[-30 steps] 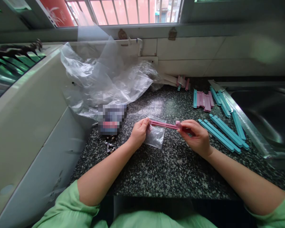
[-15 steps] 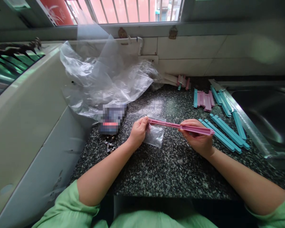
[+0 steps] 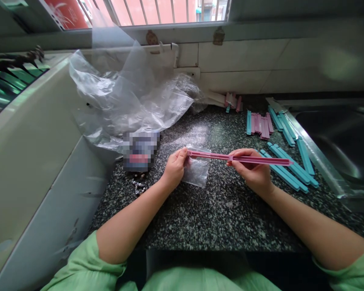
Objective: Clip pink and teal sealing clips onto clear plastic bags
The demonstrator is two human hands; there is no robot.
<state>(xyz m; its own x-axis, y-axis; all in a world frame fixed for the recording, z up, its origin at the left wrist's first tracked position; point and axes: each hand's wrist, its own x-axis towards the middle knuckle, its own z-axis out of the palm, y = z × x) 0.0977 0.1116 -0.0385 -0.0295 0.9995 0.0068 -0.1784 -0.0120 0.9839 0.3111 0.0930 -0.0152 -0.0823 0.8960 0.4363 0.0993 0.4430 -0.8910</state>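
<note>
A long pink bag clip [image 3: 209, 155] is spread open in a nearly straight line over the counter. My left hand [image 3: 174, 169] pinches its left end between thumb and fingers. My right hand [image 3: 255, 173] is closed around the hinge area, and the other arm of the clip points out to the right past it. Right beside my left hand and below the clip is a small clear plastic bag [image 3: 197, 173]; whether my fingers also hold it I cannot tell. Several blue bag clips [image 3: 291, 163] lie just beyond my right hand.
A row of pink and blue clips [image 3: 261, 125] lies farther back, with more clips [image 3: 232, 101] near the wall. A metal sink [image 3: 336, 149] is at the right. Crumpled plastic sheeting [image 3: 133, 97], a blurred packet [image 3: 141, 151] and small shiny pieces [image 3: 138, 184] are at the left.
The clip's right arm has swung outward from my right hand, so the clip now lies almost straight. Both hands have stayed nearly in place; the view has shifted slightly.
</note>
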